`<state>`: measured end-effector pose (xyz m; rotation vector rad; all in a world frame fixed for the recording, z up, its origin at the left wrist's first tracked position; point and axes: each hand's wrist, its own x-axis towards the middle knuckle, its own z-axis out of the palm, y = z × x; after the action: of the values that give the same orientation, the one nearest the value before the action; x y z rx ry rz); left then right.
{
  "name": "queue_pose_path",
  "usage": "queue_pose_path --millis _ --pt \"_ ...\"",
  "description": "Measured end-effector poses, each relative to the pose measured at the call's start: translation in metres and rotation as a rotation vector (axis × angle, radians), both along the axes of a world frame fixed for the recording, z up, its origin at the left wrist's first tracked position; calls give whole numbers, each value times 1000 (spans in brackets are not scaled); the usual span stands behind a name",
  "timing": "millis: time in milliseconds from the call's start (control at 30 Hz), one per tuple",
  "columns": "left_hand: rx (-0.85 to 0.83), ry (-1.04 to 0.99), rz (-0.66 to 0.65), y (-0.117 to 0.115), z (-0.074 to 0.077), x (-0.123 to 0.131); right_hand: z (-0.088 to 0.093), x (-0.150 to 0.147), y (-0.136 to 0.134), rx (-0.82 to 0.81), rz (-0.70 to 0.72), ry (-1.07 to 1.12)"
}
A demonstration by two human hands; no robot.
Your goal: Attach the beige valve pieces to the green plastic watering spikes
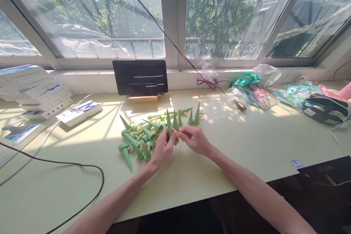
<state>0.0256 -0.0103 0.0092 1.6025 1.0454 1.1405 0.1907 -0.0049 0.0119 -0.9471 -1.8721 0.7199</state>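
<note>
My left hand [163, 148] is closed around a green cone [169, 124] that points upward. My right hand [195, 139] meets it at the cone's lower end, thumb and forefinger pinched together; whatever is between them is too small to make out. To the left and behind lies a pile of green cones [148, 132] mixed with small pale yellow pieces [139, 137]. Two more cones [196, 114] stand upright just behind my right hand. One cone [126, 156] lies at the pile's left front, its tip toward me.
A black tablet [139, 75] leans near the window, a phone [142, 89] before it. White boxes [35, 87] are stacked left, with cables [90, 165] nearby. A screwdriver [240, 106], bagged parts [263, 97] and a black case [325, 109] lie right.
</note>
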Motion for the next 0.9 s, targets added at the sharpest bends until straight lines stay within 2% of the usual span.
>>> queue_pose_path --millis 400,633,900 --pt "-8 -13 9 1 0 0 3 0 -2 35 16 15" --pt "-19 -23 3 1 0 0 1 0 -1 -7 38 22" --pt "-9 -4 -1 -1 -1 1 -2 0 0 -11 -2 -14"
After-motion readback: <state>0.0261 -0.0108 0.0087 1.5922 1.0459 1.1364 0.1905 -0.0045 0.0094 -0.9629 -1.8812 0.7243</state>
